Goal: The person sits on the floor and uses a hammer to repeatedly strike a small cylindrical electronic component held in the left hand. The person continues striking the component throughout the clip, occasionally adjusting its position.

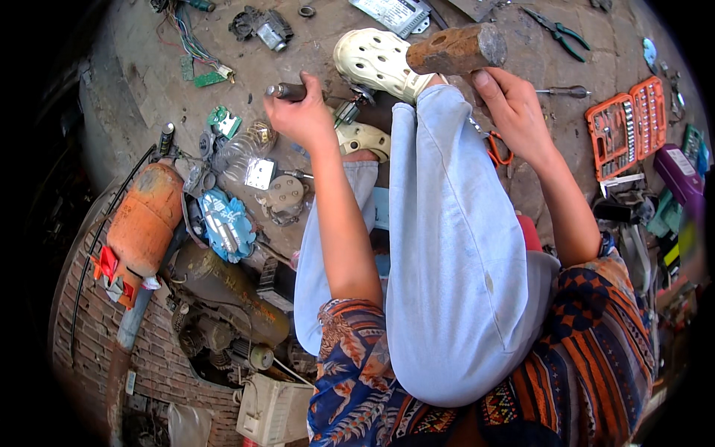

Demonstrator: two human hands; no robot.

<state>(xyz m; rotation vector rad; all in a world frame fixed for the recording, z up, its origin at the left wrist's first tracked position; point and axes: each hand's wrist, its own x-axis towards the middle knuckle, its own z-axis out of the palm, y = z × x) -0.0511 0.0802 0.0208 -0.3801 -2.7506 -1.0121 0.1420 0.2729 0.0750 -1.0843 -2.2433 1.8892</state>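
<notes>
My left hand point(302, 115) is closed around a thick dark metal rod point(287, 92), whose blunt round end sticks out at the top of the fist. The rod's lower end is hidden. Raised on the right, my right hand point(514, 112) grips a hammer with a heavy, rusty head point(456, 51); most of its handle is out of sight. A small metal part point(347, 112) lies beside my left wrist, close to the white perforated clog point(376, 63) on one of my feet. The other clog point(361, 140) is partly covered by my left forearm.
An orange socket set case point(611, 138) lies unfolded at right, with a screwdriver point(570, 92) and pliers point(558, 33) nearby. Orange-handled scissors or pliers point(499, 149) lie by my knee. At left are an orange cylinder point(145, 216), metal scraps, circuit boards and wires point(194, 45).
</notes>
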